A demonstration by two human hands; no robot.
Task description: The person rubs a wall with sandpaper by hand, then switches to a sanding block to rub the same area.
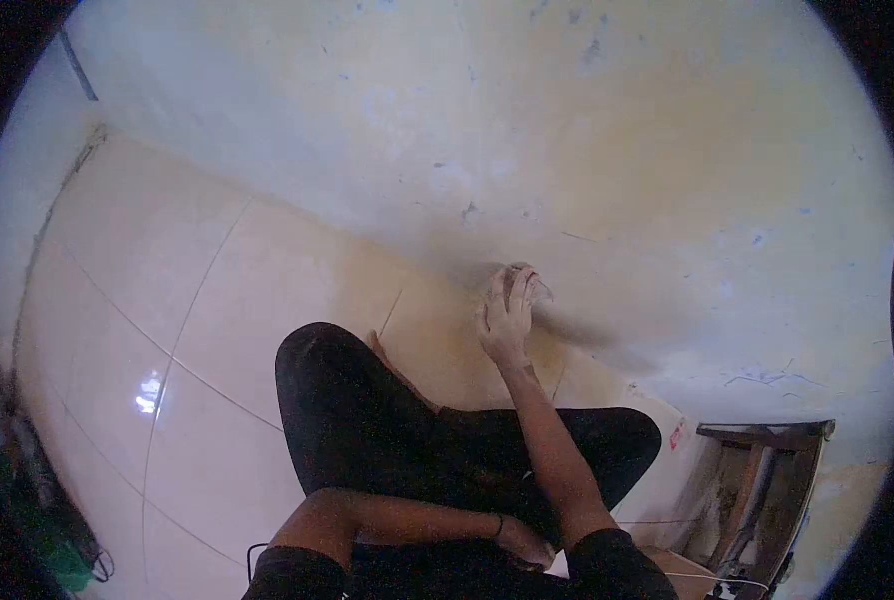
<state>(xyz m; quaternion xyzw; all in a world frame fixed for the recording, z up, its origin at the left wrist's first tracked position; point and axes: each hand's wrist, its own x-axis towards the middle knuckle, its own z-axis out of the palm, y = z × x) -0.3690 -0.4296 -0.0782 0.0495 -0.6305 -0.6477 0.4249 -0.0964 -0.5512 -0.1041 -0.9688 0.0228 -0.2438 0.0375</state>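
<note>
My right hand (pixel 507 318) reaches forward to the low part of the wall (pixel 647 190). Its fingers curve over a small crumpled pale piece (pixel 541 292), which lies against the wall surface; what it is made of is too small to tell. The fingers look dusty and whitish. Across my lap lies my left forearm, with a dark band at the wrist. My left hand (pixel 527 547) rests low by the right thigh, and its fingers are mostly hidden.
My crossed legs in black trousers (pixel 357 420) are on the glossy tiled floor (pixel 217 330). A dusty wooden frame (pixel 752 500) stands at the lower right, with a thin cable near it. Dark and green items (pixel 62 560) lie at the lower left edge.
</note>
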